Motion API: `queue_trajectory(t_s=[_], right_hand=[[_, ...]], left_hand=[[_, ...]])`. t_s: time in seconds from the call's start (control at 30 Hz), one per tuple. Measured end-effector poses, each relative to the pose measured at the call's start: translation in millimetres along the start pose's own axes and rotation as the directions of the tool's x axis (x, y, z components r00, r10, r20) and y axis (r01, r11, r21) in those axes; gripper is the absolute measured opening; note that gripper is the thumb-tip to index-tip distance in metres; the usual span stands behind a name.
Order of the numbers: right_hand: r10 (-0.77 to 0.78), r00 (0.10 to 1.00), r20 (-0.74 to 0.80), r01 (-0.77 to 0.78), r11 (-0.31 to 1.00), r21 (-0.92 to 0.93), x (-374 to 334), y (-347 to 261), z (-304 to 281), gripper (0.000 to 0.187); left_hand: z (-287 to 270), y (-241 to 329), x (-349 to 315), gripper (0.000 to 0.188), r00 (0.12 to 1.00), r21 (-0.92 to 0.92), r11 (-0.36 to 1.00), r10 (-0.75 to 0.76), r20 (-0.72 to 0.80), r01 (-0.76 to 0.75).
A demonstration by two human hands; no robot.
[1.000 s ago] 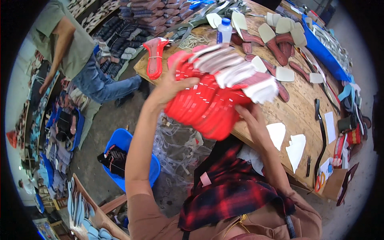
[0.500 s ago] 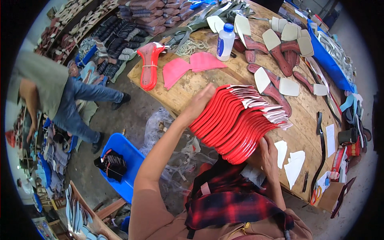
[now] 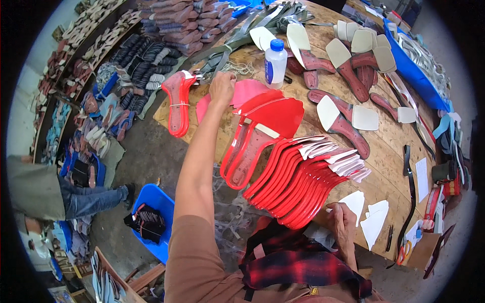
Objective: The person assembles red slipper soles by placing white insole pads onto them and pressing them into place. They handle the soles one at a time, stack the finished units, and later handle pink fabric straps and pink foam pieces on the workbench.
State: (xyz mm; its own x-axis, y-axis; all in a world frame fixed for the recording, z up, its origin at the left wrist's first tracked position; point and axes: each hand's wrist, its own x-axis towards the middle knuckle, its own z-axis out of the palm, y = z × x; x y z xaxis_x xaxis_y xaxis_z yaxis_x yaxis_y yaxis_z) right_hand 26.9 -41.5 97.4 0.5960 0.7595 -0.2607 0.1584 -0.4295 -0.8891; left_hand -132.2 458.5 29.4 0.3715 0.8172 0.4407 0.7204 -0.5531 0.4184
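A row of red-edged shoe soles point(image 3: 298, 187) with white flaps stands on its side at the table's near edge. A few soles point(image 3: 245, 159) have tipped to the left and lie face up, a red sheet point(image 3: 270, 113) at their far end. My left hand point(image 3: 222, 88) is closed beyond them, over the pink sheets point(image 3: 247, 91) and beside a tangle of pale string point(image 3: 241, 68). What its fingers hold is hidden. My right hand point(image 3: 343, 224) is curled closed at the row's right, next to white cut pieces point(image 3: 374, 222); whatever may be in it does not show.
A banded bundle of red soles point(image 3: 177, 106) lies at the table's left corner. A bottle with a blue cap point(image 3: 275, 63) stands near several dark red soles with cream pieces point(image 3: 348, 65). Left on the floor is a blue stool point(image 3: 156, 197); a person point(image 3: 55, 194) is beyond it.
My left hand has left the row of soles and moved away toward the string. Some soles have tipped left out of the row. My right hand has curled closed and come down slightly.
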Motion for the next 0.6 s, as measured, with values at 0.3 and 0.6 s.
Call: queue_trajectory(t_s=[0.3,0.6], right_hand=[[-0.190,0.982,0.006,0.188,0.968,-0.166,-0.3,14.7,3.8,0.031],[-0.092,0.993,-0.070,0.101,0.984,0.144,-13.9,-3.1,-11.8,0.025]], left_hand=[[15.0,-2.2,20.3,0.020,0.998,0.147,0.987,0.065,-0.003,-0.064],[-122.8,45.5,83.0,0.016,1.000,-0.809,0.588,-0.011,0.022,0.024]])
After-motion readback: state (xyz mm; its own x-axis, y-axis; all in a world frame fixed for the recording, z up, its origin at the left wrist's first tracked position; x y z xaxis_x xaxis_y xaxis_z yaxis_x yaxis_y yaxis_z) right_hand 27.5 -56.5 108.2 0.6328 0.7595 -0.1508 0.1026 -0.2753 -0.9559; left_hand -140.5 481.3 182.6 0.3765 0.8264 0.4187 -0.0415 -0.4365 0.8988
